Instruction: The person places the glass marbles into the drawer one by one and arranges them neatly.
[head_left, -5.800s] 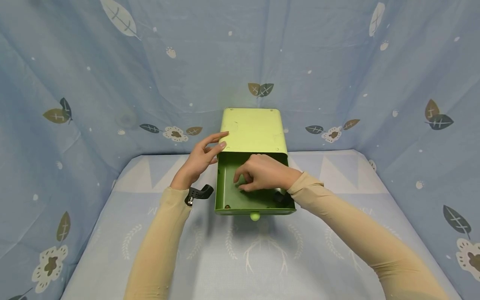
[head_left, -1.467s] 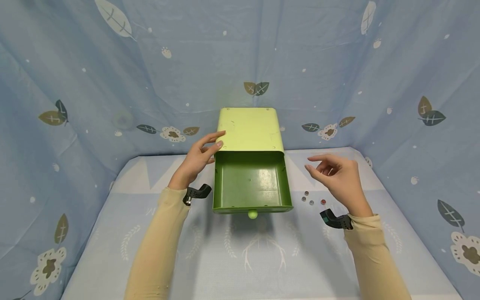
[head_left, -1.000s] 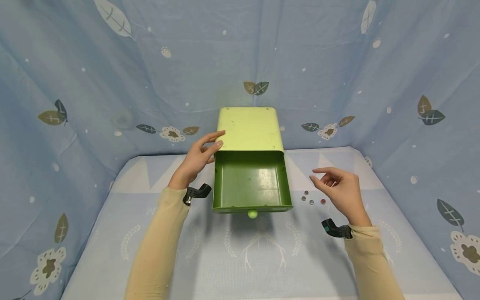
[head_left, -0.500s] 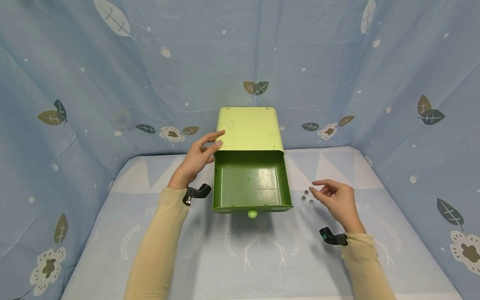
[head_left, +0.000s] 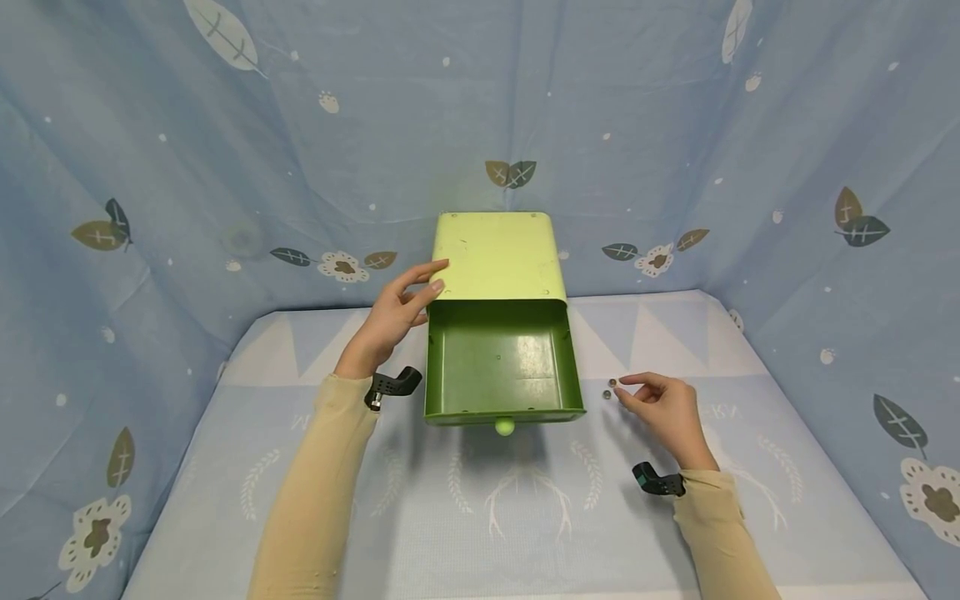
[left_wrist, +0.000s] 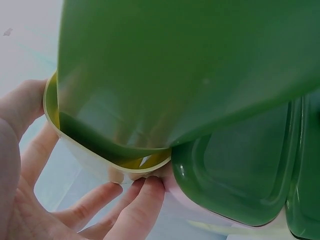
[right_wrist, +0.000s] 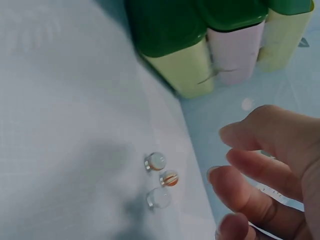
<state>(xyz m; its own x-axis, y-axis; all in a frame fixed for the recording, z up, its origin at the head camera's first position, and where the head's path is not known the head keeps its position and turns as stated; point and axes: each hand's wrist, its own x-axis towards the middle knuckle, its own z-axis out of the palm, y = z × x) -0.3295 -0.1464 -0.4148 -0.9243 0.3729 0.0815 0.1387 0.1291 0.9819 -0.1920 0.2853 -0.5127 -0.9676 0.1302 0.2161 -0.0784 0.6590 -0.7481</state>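
Observation:
In the head view, my left hand [head_left: 390, 318] rests on the left edge of a light green drawer box [head_left: 498, 254], with fingers on its top and side. A dark green drawer [head_left: 498, 358] stands pulled out from it, with nothing inside. To its right, my right hand [head_left: 667, 412] hovers low beside small glass marbles [head_left: 607, 394]. The right wrist view shows an orange-striped marble [right_wrist: 171, 178], a clear marble [right_wrist: 160, 198] and another with a brownish edge [right_wrist: 157, 161] on the cloth. Thumb and fingers are apart there, loosely bent, with no marble visible between them.
Below the pulled-out drawer, the wrist views show more stacked drawers: one in a pink casing [right_wrist: 235, 55] and one in a pale yellow casing [right_wrist: 277, 45]. The box stands against a blue patterned curtain [head_left: 510, 100] at the back of the cloth-covered table [head_left: 525, 542].
My right hand has come out of the drawer to the table at the right, then lowered leftward to the marbles, now covering some of them in the head view. My left hand stays put.

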